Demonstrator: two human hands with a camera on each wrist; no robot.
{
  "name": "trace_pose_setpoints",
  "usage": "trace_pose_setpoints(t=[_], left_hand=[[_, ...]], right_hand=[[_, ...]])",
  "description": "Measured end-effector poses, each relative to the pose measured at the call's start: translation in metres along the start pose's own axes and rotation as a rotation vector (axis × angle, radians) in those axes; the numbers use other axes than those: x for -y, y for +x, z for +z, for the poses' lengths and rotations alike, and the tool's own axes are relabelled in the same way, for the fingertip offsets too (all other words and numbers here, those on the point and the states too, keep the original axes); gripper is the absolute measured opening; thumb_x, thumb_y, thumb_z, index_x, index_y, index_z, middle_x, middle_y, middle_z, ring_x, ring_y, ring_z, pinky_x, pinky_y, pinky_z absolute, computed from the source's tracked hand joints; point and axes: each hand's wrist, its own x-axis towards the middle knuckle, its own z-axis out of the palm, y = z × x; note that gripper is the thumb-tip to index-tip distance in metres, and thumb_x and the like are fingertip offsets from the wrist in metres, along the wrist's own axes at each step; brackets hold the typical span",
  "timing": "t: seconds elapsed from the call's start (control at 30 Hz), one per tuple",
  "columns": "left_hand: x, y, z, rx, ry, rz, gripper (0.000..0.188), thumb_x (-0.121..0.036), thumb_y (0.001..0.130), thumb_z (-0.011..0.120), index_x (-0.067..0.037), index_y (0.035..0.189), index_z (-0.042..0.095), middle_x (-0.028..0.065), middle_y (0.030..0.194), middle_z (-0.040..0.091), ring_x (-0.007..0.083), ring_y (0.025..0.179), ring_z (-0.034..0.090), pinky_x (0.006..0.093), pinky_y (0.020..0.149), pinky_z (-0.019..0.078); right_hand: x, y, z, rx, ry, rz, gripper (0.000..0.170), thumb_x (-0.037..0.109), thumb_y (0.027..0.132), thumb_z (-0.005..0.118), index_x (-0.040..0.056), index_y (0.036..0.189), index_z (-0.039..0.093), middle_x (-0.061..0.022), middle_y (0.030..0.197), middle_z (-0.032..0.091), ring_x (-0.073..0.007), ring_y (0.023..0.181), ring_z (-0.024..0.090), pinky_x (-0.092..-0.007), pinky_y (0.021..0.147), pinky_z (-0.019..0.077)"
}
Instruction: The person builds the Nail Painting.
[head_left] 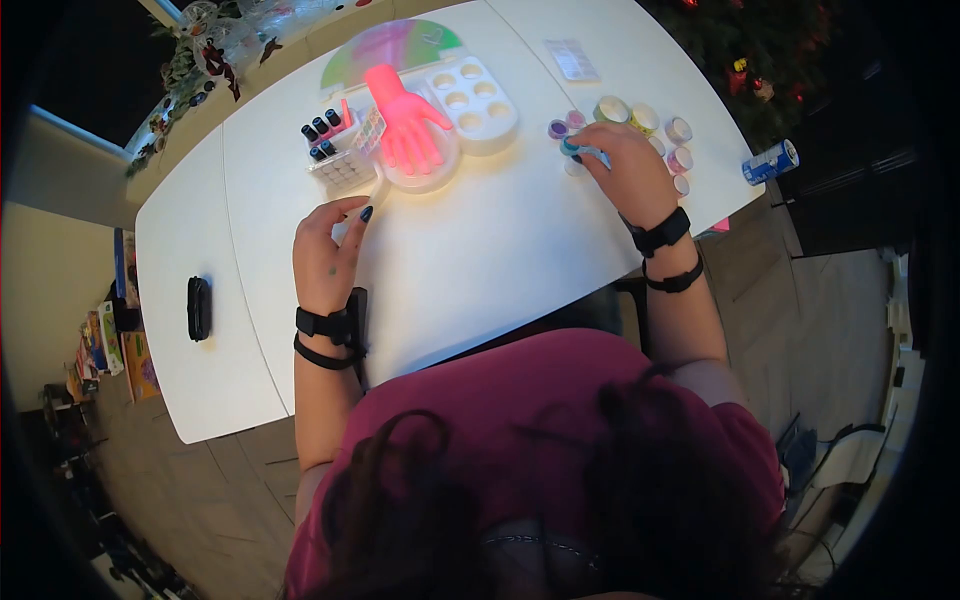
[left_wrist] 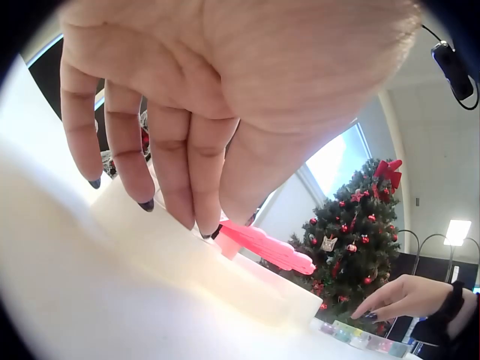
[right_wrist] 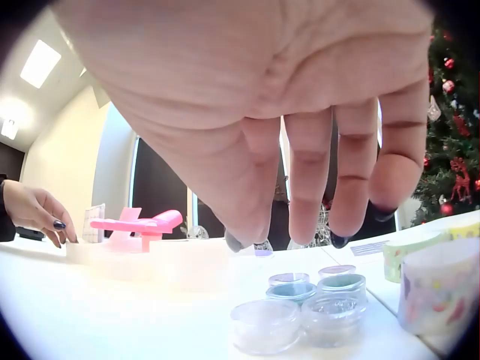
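My left hand (head_left: 330,255) reaches the near left side of a white base (head_left: 425,178), its fingertips at the edge; a pink model hand (head_left: 408,120) lies palm up on it. In the left wrist view the fingers (left_wrist: 171,142) are mostly straight, down at the white base (left_wrist: 277,296). My right hand (head_left: 635,175) is over small round jars, thumb and forefinger close to a teal jar (head_left: 569,147). In the right wrist view its fingers (right_wrist: 309,172) hang extended behind the clear jars (right_wrist: 265,326); no jar shows in its grasp, though the thumb tip is partly hidden.
A rack of dark-capped bottles (head_left: 340,168) stands left of the model hand, a white palette (head_left: 478,105) right of it. More jars (head_left: 680,130) stand beyond my right hand. A blue can (head_left: 770,162) is at the right edge, a black case (head_left: 199,308) at the left.
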Motion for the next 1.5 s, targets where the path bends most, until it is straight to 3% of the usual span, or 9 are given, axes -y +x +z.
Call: trace_pose_setpoints(t=[0.37,0.6,0.67,0.8,0.9,1.0,1.07,1.33,1.5], left_hand=[[-0.017,0.000,-0.006,0.063,-0.089,-0.220,0.028,-0.027,0.100,0.076,-0.002,0.111,0.078,0.0033,0.081,0.072,0.0108,0.068,0.059,0.0279,0.065,0.0481],[-0.011,-0.002,-0.002,0.045,-0.066,-0.203,0.030,-0.031,0.101,0.074,-0.002,0.109,0.078,0.0046,0.080,0.072,0.0135,0.068,0.062,0.0297,0.067,0.0496],[-0.015,-0.001,-0.005,0.064,-0.077,-0.231,0.029,-0.033,0.100,0.073,-0.005,0.103,0.079,0.0106,0.081,0.076,0.0247,0.073,0.071,0.0366,0.069,0.0540],[-0.016,0.000,-0.007,0.080,-0.072,-0.267,0.030,-0.034,0.100,0.073,-0.004,0.101,0.080,0.0105,0.079,0.075,0.0250,0.071,0.070,0.0367,0.068,0.0540],[-0.009,0.000,-0.006,0.098,-0.095,-0.267,0.032,-0.033,0.102,0.073,-0.002,0.100,0.080,0.0050,0.076,0.073,0.0145,0.068,0.065,0.0303,0.065,0.0483],[-0.005,-0.001,-0.004,0.098,-0.133,-0.237,0.032,-0.033,0.101,0.073,-0.002,0.099,0.081,0.0065,0.076,0.074,0.0167,0.067,0.064,0.0308,0.065,0.0483],[-0.010,-0.001,-0.008,0.128,-0.065,-0.213,0.028,-0.031,0.100,0.073,-0.004,0.100,0.081,0.0141,0.085,0.078,0.0303,0.073,0.071,0.0382,0.070,0.0548],[-0.010,-0.004,-0.013,0.130,0.007,-0.031,0.030,-0.030,0.100,0.074,-0.004,0.113,0.082,0.0149,0.098,0.078,0.0264,0.076,0.070,0.0358,0.070,0.0540],[-0.011,-0.005,-0.009,0.114,0.084,0.033,0.031,-0.028,0.100,0.074,-0.004,0.118,0.081,0.0168,0.103,0.077,0.0262,0.081,0.071,0.0364,0.072,0.0554]], right_hand=[[-0.009,0.076,0.030,0.436,-0.304,0.165,0.024,0.017,0.089,0.078,0.0117,0.113,0.077,-0.0081,0.108,0.079,-0.0310,0.095,0.074,-0.0435,0.083,0.0593],[0.029,0.115,0.023,0.195,0.017,0.006,0.026,0.017,0.089,0.079,0.0122,0.113,0.073,-0.0051,0.101,0.076,-0.0285,0.088,0.072,-0.0400,0.078,0.0568],[0.037,0.127,0.037,0.320,0.099,-0.057,0.028,0.017,0.088,0.080,0.0116,0.114,0.073,-0.0055,0.099,0.075,-0.0279,0.091,0.071,-0.0398,0.080,0.0558],[0.033,0.159,0.065,0.429,0.092,-0.056,0.030,0.019,0.084,0.084,0.0100,0.111,0.076,-0.0064,0.099,0.075,-0.0282,0.097,0.071,-0.0389,0.086,0.0555],[0.036,0.175,0.069,0.479,0.109,-0.044,0.028,0.019,0.082,0.086,0.0095,0.107,0.077,-0.0064,0.096,0.076,-0.0275,0.094,0.071,-0.0379,0.086,0.0558],[0.042,0.184,0.071,0.505,0.061,-0.051,0.026,0.017,0.081,0.087,0.0097,0.105,0.079,-0.0063,0.092,0.076,-0.0266,0.092,0.071,-0.0377,0.084,0.0559],[0.045,0.187,0.073,0.493,0.012,-0.062,0.025,0.016,0.080,0.087,0.0098,0.104,0.080,-0.0061,0.091,0.077,-0.0261,0.090,0.072,-0.0378,0.083,0.0560],[0.030,0.195,0.088,0.485,-0.031,-0.233,0.025,0.017,0.080,0.089,0.0102,0.103,0.084,-0.0068,0.083,0.075,-0.0293,0.080,0.070,-0.0421,0.076,0.0561],[0.014,0.179,0.036,0.619,-0.041,-0.228,0.046,0.022,0.089,0.085,0.0141,0.133,0.075,-0.0074,0.108,0.069,-0.0295,0.105,0.066,-0.0395,0.095,0.0528]])
